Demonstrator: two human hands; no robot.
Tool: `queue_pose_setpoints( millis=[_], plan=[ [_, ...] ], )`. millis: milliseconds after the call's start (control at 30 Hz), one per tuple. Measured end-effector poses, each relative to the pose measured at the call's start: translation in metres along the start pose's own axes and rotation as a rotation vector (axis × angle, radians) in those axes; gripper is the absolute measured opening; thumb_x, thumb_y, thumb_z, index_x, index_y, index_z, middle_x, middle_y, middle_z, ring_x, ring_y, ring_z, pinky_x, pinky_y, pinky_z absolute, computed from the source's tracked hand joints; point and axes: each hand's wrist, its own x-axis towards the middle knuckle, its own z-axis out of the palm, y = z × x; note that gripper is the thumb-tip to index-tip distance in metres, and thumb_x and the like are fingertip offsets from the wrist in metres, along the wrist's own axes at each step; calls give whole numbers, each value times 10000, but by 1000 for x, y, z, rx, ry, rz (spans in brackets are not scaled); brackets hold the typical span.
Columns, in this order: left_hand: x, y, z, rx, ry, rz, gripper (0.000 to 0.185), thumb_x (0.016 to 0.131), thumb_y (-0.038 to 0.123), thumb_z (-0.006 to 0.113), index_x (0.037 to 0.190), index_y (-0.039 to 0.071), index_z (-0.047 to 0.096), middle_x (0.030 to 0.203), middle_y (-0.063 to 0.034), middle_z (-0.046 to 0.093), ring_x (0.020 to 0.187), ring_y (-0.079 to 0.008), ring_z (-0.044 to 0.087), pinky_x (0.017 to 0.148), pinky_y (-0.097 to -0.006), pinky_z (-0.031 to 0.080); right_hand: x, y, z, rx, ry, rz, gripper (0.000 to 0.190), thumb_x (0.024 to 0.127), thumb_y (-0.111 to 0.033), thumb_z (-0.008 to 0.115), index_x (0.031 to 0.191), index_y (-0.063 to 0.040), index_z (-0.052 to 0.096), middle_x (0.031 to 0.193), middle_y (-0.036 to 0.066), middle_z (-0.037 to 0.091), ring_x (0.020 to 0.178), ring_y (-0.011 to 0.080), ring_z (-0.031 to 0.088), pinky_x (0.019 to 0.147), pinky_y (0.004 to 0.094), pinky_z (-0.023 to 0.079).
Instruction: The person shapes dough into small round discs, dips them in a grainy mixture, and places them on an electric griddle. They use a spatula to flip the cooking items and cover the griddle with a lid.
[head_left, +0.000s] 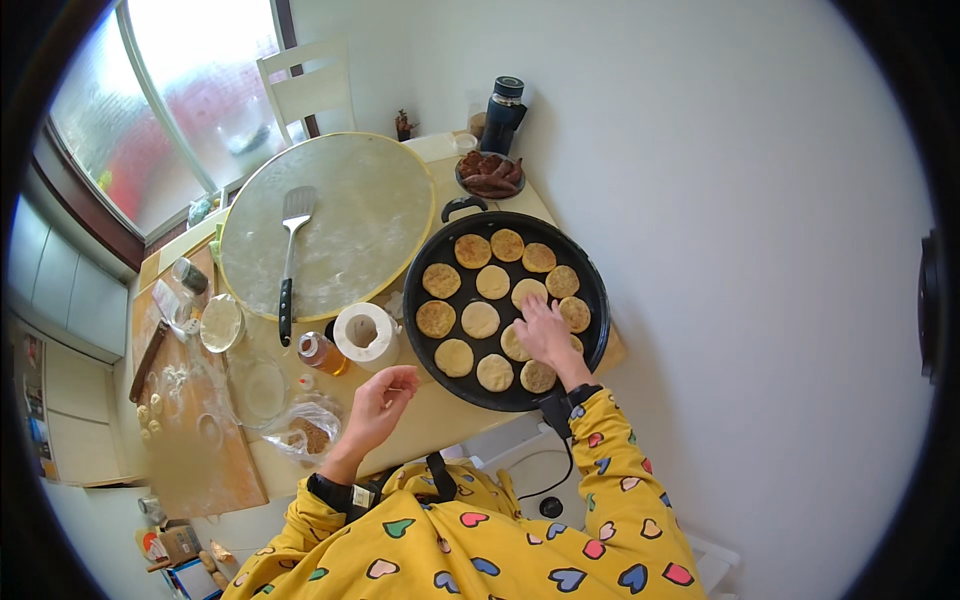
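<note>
Round flat dough cakes, some pale and others browned, lie in a black electric frying pan (469, 390). My right hand (546, 331) reaches over the pan's right half, its fingertips on a pale cake (529, 294). It covers part of another pale cake (514, 343). Left of the pan, my left hand (381, 405) hangs above the table edge with loosely curled fingers and nothing in it. A slotted metal spatula with a black handle (290, 259) rests on a large round floured mat (360, 225) beyond my left hand.
Near my left hand stand a toilet paper roll (366, 334), a jar of amber liquid (322, 354) and a plastic bag of brown crumbs (307, 435). A floured wooden board (202, 465) lies far left. Behind the pan are a bowl of sweet potatoes (491, 176) and a dark flask (504, 116).
</note>
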Motion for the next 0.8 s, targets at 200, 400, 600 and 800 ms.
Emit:
queue_pose_setpoints(
  millis=[200,400,600,800],
  plan=[
    [12,5,15,-14,-32,14,332,911,-53,531,1241,-24,556,1071,-60,640,960,-112,601,854,-244,500,-1,-6,-17,32,-84,49,631,938,-403,374,1406,15,449,1503,169,408,1401,302,365,1177,466,211],
    [15,7,16,22,-4,56,331,909,-52,531,1238,-25,558,1070,-59,647,959,-104,603,848,-239,505,-1,-16,-15,4,-10,14,574,920,-383,395,1306,5,563,1429,146,502,1280,295,481,1098,447,315],
    [12,8,16,5,20,44,331,908,-52,531,1236,-19,560,1072,-59,646,960,-103,602,848,-237,504,13,-23,-18,-65,30,-23,570,913,-370,396,1289,20,576,1402,148,530,1320,284,460,1152,461,249],
    [11,7,17,22,27,27,330,911,-49,535,1238,-17,564,1069,-52,646,960,-101,602,844,-233,505,37,-29,-15,21,-38,-153,612,932,-347,373,1420,18,422,1515,165,387,1436,288,305,1203,475,155]
  ],
)
